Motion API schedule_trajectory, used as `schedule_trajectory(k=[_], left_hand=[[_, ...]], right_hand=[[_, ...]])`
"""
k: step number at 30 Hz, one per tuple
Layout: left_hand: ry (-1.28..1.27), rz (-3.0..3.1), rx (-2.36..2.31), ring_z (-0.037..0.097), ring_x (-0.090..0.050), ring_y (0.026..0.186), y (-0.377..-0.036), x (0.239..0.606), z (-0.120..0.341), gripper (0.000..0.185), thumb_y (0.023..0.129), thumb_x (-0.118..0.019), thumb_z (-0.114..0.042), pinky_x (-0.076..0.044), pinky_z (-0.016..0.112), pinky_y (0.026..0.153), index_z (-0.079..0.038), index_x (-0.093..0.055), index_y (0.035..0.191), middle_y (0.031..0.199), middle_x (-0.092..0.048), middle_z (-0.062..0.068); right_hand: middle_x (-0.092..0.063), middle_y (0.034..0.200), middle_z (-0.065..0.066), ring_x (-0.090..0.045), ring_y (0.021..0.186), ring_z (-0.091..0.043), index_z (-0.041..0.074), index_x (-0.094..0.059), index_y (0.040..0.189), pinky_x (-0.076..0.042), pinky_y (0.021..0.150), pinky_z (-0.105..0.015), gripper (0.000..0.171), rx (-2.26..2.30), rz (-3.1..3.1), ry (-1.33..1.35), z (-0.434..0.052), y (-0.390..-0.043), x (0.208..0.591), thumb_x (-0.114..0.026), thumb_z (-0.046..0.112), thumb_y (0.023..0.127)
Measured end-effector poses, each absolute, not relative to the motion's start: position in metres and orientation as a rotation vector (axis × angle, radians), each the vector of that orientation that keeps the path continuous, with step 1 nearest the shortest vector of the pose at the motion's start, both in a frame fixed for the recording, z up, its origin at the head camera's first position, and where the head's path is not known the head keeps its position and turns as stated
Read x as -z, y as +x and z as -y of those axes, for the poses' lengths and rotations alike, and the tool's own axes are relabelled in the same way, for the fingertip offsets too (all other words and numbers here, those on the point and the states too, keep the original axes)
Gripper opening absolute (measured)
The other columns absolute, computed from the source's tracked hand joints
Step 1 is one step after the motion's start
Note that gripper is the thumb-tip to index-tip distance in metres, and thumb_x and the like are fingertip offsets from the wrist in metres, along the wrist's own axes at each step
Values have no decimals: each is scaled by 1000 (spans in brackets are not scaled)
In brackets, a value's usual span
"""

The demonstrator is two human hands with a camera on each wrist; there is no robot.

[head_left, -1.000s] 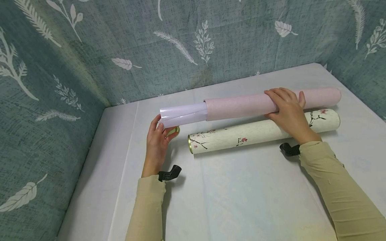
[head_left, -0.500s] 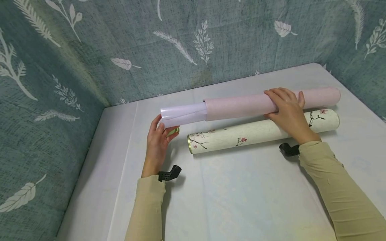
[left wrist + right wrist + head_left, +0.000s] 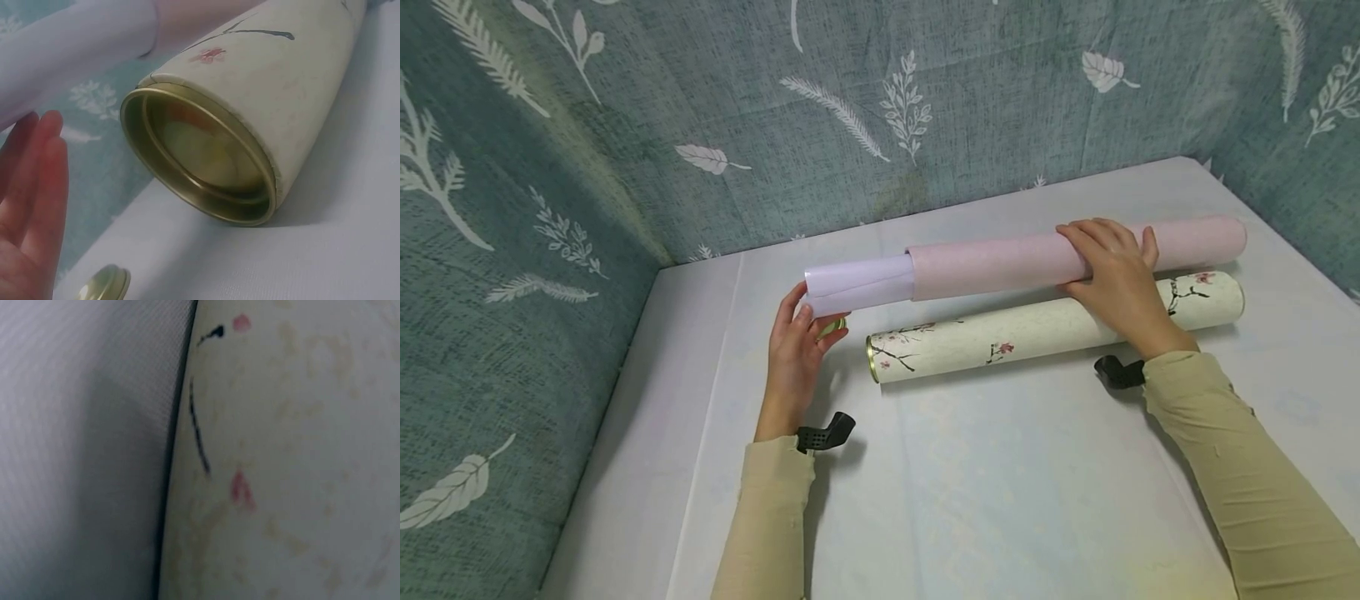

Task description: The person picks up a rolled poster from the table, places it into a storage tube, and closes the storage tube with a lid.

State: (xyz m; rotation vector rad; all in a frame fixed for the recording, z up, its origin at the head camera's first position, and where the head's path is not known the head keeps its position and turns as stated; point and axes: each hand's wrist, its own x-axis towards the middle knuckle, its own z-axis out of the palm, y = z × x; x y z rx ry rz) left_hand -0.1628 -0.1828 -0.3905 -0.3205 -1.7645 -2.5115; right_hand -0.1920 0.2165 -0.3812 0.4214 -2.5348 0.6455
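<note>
My left hand (image 3: pixel 793 358) holds the left end of a glossy white rolled sheet (image 3: pixel 865 283) with its fingertips. The roll sticks out of the open left end of a long pink tube (image 3: pixel 992 265); the rest of it is hidden inside. My right hand (image 3: pixel 1116 279) grips the pink tube from above, right of its middle. Below it lies a cream tube with a blossom-branch print (image 3: pixel 970 346). Its gold metal rim (image 3: pixel 200 156) faces the left wrist camera. A small gold round lid (image 3: pixel 106 284) lies near the left hand, partly covered by fingers in the head view.
Both tubes are over a table with a white cloth (image 3: pixel 1000 492). Teal fabric (image 3: pixel 820 100) with white leaf prints hangs behind and at the sides. A black wrist camera (image 3: pixel 826 433) sits on the left wrist, and the right wrist has another black camera (image 3: pixel 1120 372).
The left hand and the end of the roll have shifted slightly right, so a little less of the roll shows outside the pink tube. The right hand keeps its place.
</note>
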Motion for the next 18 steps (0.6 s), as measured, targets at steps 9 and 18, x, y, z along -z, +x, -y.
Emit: schedule_trajectory(k=[9,18], left_hand=[[-336,1754,2525,33,-51,107,-162,390,180,48,90,-52,-28,-44,42,87,-16,-35,134,126,-44,17],[-356,1745,2539,33,-50,109,-162,390,179,47,91,-51,-27,-44,42,87,-16,-35,134,127,-43,17]], right_hand=[[-46,127,-6,-29,124,-27,17,-48,128,5,100,-56,71,-639,2533,422,-217,-192,381,-79,11,65],[-46,127,-7,-29,124,-27,17,-48,127,5,100,-57,70,-637,2537,418,-216,-192,381,-79,11,64]])
